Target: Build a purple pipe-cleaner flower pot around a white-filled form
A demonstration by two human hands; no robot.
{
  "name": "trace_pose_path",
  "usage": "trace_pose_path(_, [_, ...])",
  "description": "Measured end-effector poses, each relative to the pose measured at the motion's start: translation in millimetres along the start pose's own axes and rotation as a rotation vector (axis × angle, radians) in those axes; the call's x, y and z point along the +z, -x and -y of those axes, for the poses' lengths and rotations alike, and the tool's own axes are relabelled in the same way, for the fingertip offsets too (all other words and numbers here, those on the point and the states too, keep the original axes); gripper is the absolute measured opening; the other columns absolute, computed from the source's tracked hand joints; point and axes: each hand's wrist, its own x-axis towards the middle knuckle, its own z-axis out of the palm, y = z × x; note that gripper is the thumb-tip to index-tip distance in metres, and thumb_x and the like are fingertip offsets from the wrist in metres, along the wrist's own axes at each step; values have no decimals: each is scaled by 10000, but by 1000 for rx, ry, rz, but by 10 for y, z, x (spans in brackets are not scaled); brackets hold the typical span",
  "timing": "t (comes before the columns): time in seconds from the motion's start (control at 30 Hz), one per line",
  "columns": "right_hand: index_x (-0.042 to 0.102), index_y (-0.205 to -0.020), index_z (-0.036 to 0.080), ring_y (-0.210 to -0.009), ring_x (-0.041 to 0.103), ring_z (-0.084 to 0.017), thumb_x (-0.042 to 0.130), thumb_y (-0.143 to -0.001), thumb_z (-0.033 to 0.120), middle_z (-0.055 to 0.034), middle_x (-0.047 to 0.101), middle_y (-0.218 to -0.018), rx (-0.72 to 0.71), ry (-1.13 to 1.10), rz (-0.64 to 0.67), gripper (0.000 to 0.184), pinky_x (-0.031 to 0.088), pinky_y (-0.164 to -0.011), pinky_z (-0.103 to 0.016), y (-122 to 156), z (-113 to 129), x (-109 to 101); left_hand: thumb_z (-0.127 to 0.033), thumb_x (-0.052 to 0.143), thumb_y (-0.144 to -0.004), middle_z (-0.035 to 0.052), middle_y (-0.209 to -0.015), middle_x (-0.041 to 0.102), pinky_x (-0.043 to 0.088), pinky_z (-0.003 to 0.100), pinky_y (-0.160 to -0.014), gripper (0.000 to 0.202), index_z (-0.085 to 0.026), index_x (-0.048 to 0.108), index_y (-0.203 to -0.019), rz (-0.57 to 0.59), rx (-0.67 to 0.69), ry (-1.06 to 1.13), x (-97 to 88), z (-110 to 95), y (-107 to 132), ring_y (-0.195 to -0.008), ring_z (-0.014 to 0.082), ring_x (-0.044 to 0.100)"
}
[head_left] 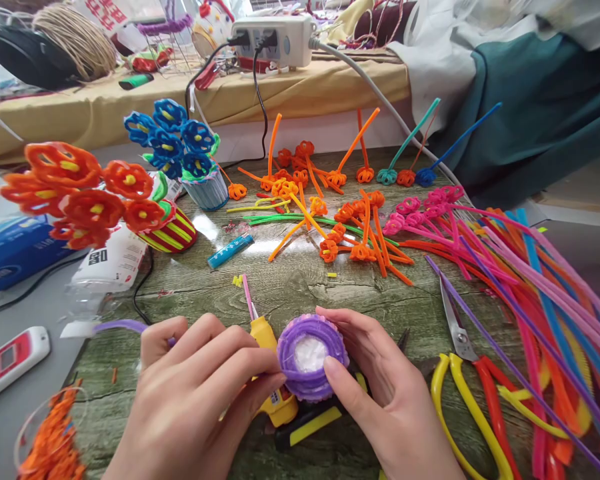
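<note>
A round purple coil of pipe cleaner with a white centre sits between my hands, its outer edge pinkish. My right hand grips it from the right, thumb on the near face and fingers round the back. With thumb and fingertips, my left hand pinches a purple pipe cleaner against the coil's left side; the strand's other part trails out to the left past my knuckles. Behind the coil lies a yellow hot glue gun, partly hidden by my left fingers. A black and yellow tool lies below the coil.
Yellow-handled scissors and red-handled pliers lie at right beside loose pipe cleaners. Orange flowers and blue flowers stand in pots at left. A blue glue stick and a power strip are farther back.
</note>
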Motion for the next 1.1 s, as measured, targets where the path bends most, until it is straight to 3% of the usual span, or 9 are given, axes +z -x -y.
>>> trace_pose_path(0.17, [695, -1273, 304, -1317, 653, -240, 650, -967, 355, -51, 697, -1406, 42, 6, 60, 314, 509, -1139, -389, -22, -14, -47, -148, 533, -996, -64, -803, 666, 285, 373, -808, 191, -265, 654, -907, 27, 46, 7, -11, -22, -33, -738, 163, 447])
trace_pose_path(0.33, [709, -1288, 426, -1399, 580, -232, 594, -1002, 470, 31, 651, -1470, 51, 62, 107, 311, 430, -1207, -430, -58, 10, -52, -167, 524, -1011, -51, -805, 661, 259, 376, -785, 176, -253, 653, -929, 16, 77, 22, 3, -13, -26, -748, 163, 410])
trace_pose_path(0.43, [677, -1334, 438, -1424, 551, -246, 584, -997, 508, 47, 643, -1477, 40, 105, 60, 357, 415, -1220, -449, -35, 25, 1, -179, 518, -1021, -35, -811, 663, 250, 381, -784, 162, -244, 649, -951, 27, 94, 14, 2, -3, -29, -766, 168, 419])
trace_pose_path(0.53, [619, -1400, 431, -1447, 520, -251, 636, -967, 496, 52, 608, -1512, 29, 118, 69, 438, 413, -1223, -453, -11, 18, 39, -196, 489, -1034, -34, -803, 667, 252, 384, -802, 196, -254, 651, -941, 7, 112, 10, -11, 7, -51, -763, 172, 431])
trace_pose_path(0.83, [594, -1421, 414, -1470, 485, -167, 517, -1043, 427, 78, 572, -1543, -12, 169, 248, 387, 393, -1235, -349, -150, 136, -45, -117, 461, -1004, -30, -798, 660, 235, 397, -809, 302, -281, 656, -842, 17, 150, 9, 53, 83, -156, -774, 186, 448])
trace_pose_path(0.9, [597, -1421, 413, -1473, 486, -180, 502, -1048, 416, 77, 560, -1554, -40, 215, 183, 385, 414, -1224, -362, -130, 134, 2, -118, 465, -1002, -32, -794, 660, 234, 397, -804, 298, -280, 655, -838, 6, 148, 19, 60, 93, -161, -768, 184, 446])
trace_pose_path(1.03, [619, -1403, 332, -1411, 564, -233, 533, -1032, 429, 2, 614, -1507, -111, 323, -74, 393, 497, -1154, -367, 13, 25, 156, -212, 468, -1041, -47, -786, 669, 242, 386, -793, 289, -275, 652, -828, -13, 138, 46, 55, 97, -154, -753, 172, 458])
trace_pose_path(1.1, [514, -1497, 298, -1409, 565, -271, 697, -927, 473, -36, 592, -1527, -177, 362, -79, 624, 520, -1133, -363, 79, -48, 216, -266, 479, -1050, -55, -771, 666, 247, 379, -779, 278, -273, 651, -832, -25, 126, 54, 55, 105, -144, -737, 167, 464])
